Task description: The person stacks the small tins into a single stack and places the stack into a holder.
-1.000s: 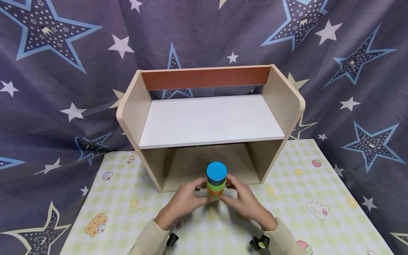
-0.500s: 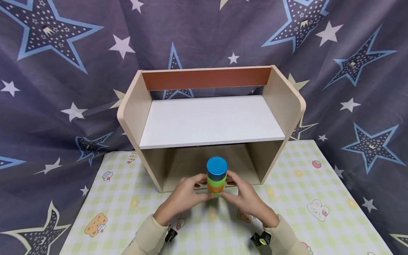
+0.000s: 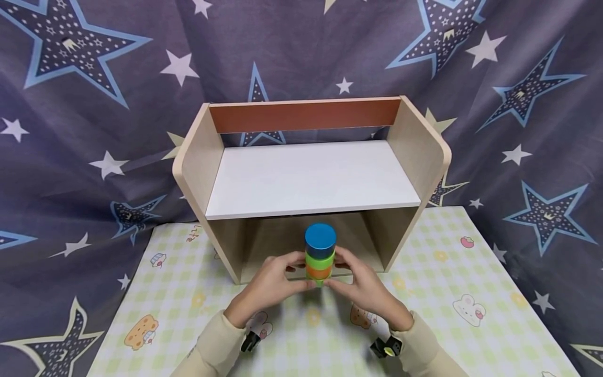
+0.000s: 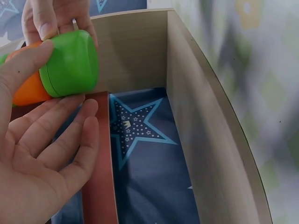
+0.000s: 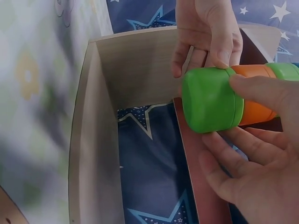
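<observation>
A cylindrical container with a blue top and green and orange bands is held upright between both hands, in front of the shelf's lower compartment. It appears raised off the tablecloth. My left hand pinches its left side between thumb and fingers. From the other side my right hand grips it the same way. The left wrist view shows the container's rounded green base, with thumbs on the near side and fingertips on the far side. In the right wrist view the blue top is out of sight.
Behind the hands stands a wooden shelf unit with a white upper board, pale side panels and a reddish-brown back rail. A checked tablecloth covers the table. A star-patterned curtain hangs at the back and sides.
The container has risen steadily in the head view, carried by both hands, and more of its green and orange bands now shows. The shelf unit has stayed put.
</observation>
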A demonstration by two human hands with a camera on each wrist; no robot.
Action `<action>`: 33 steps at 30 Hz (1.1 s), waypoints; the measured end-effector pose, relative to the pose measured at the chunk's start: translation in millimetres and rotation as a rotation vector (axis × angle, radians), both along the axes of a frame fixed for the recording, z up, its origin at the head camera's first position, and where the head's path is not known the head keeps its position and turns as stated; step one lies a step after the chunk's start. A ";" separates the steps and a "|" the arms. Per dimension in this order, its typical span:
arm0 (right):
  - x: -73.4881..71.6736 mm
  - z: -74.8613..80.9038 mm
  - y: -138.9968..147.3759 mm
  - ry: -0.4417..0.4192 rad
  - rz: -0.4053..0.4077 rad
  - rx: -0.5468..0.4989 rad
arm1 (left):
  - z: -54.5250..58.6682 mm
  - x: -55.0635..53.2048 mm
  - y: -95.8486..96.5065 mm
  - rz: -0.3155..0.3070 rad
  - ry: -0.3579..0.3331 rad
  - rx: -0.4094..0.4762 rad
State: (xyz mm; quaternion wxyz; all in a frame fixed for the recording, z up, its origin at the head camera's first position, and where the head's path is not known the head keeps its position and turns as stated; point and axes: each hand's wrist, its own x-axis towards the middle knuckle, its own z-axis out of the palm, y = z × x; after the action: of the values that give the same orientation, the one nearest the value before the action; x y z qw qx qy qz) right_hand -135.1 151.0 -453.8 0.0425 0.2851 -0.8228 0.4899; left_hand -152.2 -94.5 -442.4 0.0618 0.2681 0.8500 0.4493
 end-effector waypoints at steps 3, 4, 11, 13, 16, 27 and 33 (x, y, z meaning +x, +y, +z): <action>-0.9 2.2 0.4 -0.001 0.015 -0.015 | 2.8 -0.4 -0.8 -0.004 -0.001 0.013; -1.2 3.2 0.5 -0.001 0.018 -0.020 | 3.6 -0.7 -1.0 -0.004 0.002 0.017; -3.7 7.7 1.0 0.004 0.028 -0.022 | 8.2 -2.5 -2.1 -0.012 0.016 0.025; -3.9 9.6 0.9 0.005 0.032 -0.025 | 11.1 -2.8 -2.3 -0.014 0.025 0.025; -4.5 13.3 0.6 0.013 0.037 -0.029 | 16.0 -3.0 -2.6 -0.013 0.043 0.026; -3.9 27.3 1.2 0.073 0.060 -0.028 | 28.4 -2.2 -4.4 -0.009 0.078 0.025; -3.1 32.8 1.5 0.073 0.071 -0.055 | 36.6 -1.4 -5.2 -0.011 0.082 0.029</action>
State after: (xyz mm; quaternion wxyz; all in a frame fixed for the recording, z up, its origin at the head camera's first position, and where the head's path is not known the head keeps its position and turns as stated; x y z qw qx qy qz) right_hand -138.2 152.5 -421.0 0.0628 0.3305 -0.7963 0.5027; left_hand -153.6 -99.6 -405.8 0.0256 0.2916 0.8438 0.4497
